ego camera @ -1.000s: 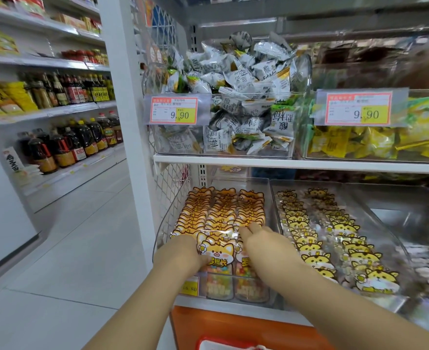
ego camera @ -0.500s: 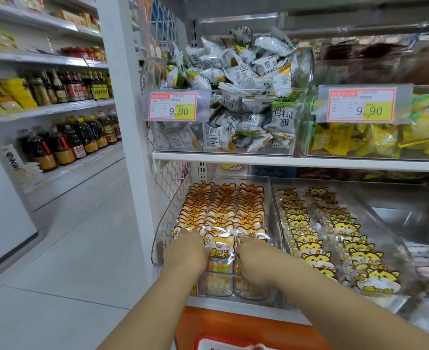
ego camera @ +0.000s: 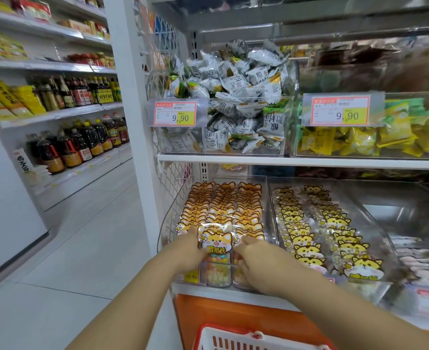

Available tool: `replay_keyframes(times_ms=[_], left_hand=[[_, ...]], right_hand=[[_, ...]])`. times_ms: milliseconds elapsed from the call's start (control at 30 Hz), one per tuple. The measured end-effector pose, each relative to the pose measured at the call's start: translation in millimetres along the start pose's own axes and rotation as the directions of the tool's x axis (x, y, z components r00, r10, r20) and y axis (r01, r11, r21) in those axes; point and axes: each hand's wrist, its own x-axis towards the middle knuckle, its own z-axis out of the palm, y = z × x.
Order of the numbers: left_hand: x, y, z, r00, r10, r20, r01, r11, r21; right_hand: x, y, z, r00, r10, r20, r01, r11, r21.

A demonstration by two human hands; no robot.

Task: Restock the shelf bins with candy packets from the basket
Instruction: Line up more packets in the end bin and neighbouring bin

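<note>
At the near end of the left clear bin (ego camera: 167, 229) on the lower shelf, our left grip (ego camera: 190, 251) and right grip (ego camera: 261, 265) pinched the side edges of one cat-faced candy packet (ego camera: 217, 242), upright in front of three packed rows. We judged this the seating step. Next we would need to let go and reach down to the red basket (ego camera: 221, 329), nearest us, for more.

Tight up there! The upper shelf (ego camera: 284, 161) overhung the back of the clear bin (ego camera: 170, 218), so only its front half lay open from above. Orange cat packets (ego camera: 221, 205) packed it wall to wall in three rows. The red basket (ego camera: 233, 337) sat below the front edge.
</note>
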Motion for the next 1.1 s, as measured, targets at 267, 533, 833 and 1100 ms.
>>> replay_keyframes(times_ms=[267,533,833,1100], left_hand=[[-99,38,6,0.843,0.363,-0.396,-0.404,0.915,-0.021],[-146,37,148,0.864,0.372,0.338,-0.441,0.884,0.153],[-115,-51,297,0.791,-0.089,0.605,-0.159,0.925,0.344],[-117,-71,363,0.807,-0.054,0.589,-0.132,0.954,0.268]], right_hand=[[-82,5,-8,0.955,-0.149,-0.257,0.201,0.961,0.19],[-151,32,129,0.982,0.035,0.185,-0.093,0.945,0.315],[-161,72,307,0.668,0.225,0.709,-0.642,0.657,0.396],[-161,40,400,0.326,0.301,0.896,-0.932,-0.058,0.358]])
